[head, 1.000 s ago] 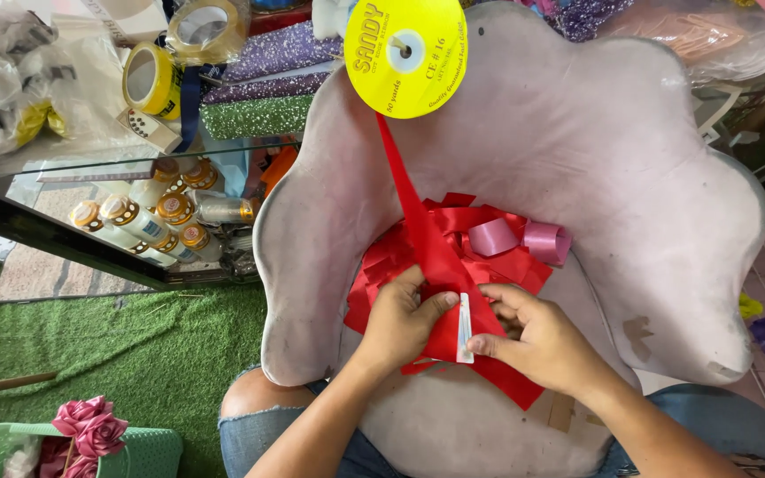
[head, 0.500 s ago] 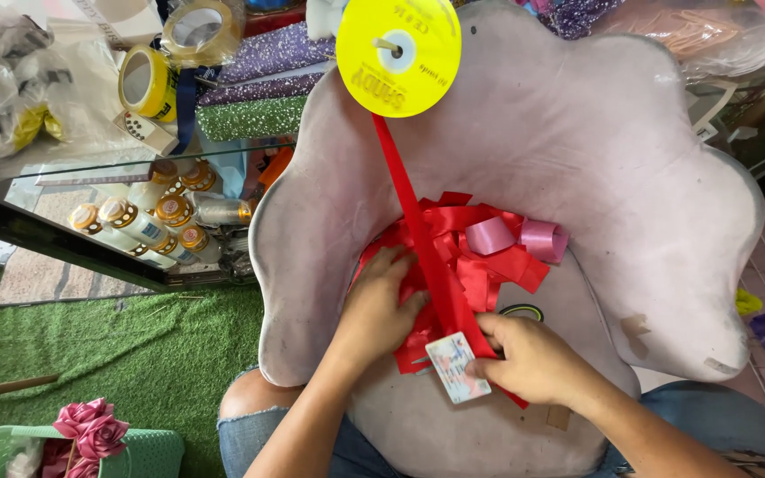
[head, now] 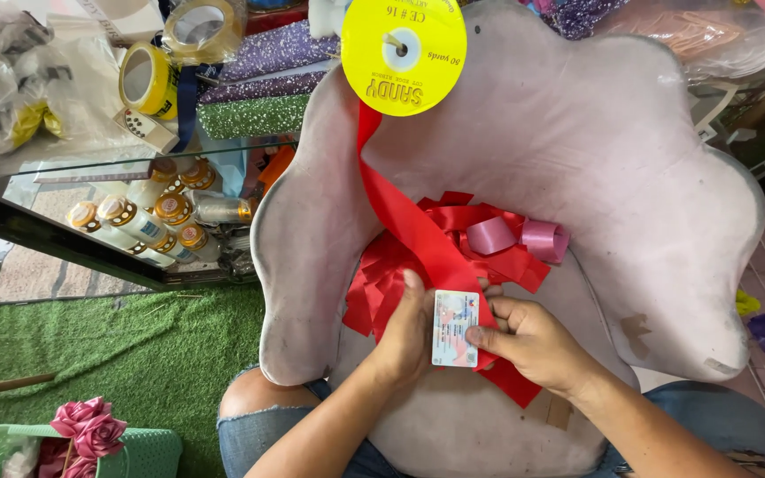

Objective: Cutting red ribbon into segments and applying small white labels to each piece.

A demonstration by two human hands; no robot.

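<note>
Landmark: a pale grey plush chair (head: 595,177) with a scalloped back stood in front of the person, and everything below is placed from it.
Card: a small rectangular card (head: 455,328) lay flat against the red ribbon (head: 418,235) over the front of the chair seat.
Left hand: the left hand (head: 407,332) was clamped on the card's left edge, thumb stretched up along it, at the front of the seat.
Right hand: the right hand (head: 537,343) pinched the card's right edge together with the ribbon, fingers closed, just beside the left hand.
Ribbon: one red strip ran from the hands up across the seat to the top of the chair back.
Spool: a yellow ribbon spool (head: 404,44) sat at the top left of the chair back.
Loops: cut red loops were heaped mid-seat, with two pink ribbon loops (head: 520,237) touching the heap's right side.
Tape: rolls of packing tape (head: 148,81) lay on a glass tabletop (head: 64,181) left of the chair.
Basket: a green basket (head: 135,451) with pink fabric roses (head: 88,423) stood on the green turf floor, low and left of the chair.
</note>
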